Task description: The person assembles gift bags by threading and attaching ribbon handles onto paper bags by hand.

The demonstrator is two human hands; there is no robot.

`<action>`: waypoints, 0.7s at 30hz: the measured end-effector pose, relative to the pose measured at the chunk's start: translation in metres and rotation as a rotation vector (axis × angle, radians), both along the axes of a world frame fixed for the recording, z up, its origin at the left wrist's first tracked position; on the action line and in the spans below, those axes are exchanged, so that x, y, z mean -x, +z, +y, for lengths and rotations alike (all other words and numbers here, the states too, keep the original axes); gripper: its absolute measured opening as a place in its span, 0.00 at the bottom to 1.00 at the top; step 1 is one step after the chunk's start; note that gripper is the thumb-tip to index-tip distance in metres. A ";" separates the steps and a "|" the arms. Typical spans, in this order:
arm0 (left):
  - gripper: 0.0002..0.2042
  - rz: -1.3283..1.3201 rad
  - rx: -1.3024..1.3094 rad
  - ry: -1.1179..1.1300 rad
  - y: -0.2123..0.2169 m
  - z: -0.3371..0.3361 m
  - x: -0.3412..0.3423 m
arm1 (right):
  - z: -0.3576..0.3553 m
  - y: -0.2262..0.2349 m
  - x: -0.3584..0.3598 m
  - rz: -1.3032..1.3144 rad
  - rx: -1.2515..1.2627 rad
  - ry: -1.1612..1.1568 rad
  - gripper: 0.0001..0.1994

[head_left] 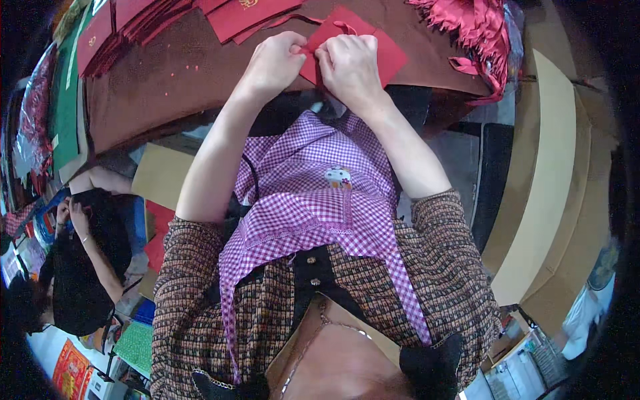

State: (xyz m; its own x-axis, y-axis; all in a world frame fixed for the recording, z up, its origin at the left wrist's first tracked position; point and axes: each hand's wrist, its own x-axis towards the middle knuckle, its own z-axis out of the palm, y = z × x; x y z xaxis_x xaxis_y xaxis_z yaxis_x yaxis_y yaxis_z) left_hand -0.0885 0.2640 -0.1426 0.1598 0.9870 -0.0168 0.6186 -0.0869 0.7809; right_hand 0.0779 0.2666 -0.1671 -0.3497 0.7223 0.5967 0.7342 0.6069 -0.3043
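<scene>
A red card piece (392,59), perhaps a flat paper bag or folder, lies at the near edge of the brown-covered table. Both my hands are closed over its left half. My left hand (272,65) pinches at its left side, the fingertips partly hidden. Beside it, my right hand (352,70) has its fingers curled down on the card, with a small loop of red ribbon (344,27) showing just past the knuckles. What lies between the fingertips is mostly covered; it appears to be the ribbon.
Stacks of red card pieces (248,15) with gold print lie at the far left and centre. A heap of red ribbons (470,30) hangs at the table's right end. Cardboard (543,180) stands at right. Another person (90,260) works at lower left.
</scene>
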 end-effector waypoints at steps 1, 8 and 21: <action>0.15 0.035 -0.014 0.000 -0.001 0.001 0.000 | -0.001 0.001 0.001 -0.017 -0.009 0.009 0.07; 0.11 -0.114 -0.012 -0.006 -0.007 0.003 -0.004 | -0.010 0.006 0.007 -0.245 -0.125 0.044 0.07; 0.10 -0.109 0.064 -0.063 0.019 0.000 -0.002 | 0.008 0.069 -0.018 0.002 0.023 0.142 0.05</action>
State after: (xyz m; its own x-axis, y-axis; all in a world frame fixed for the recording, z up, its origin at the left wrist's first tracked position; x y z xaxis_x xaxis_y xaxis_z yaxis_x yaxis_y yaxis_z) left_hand -0.0863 0.2637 -0.1239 0.2255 0.9725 -0.0587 0.5245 -0.0704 0.8485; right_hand 0.0955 0.2744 -0.0980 -0.4483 0.6789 0.5815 0.6408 0.6976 -0.3204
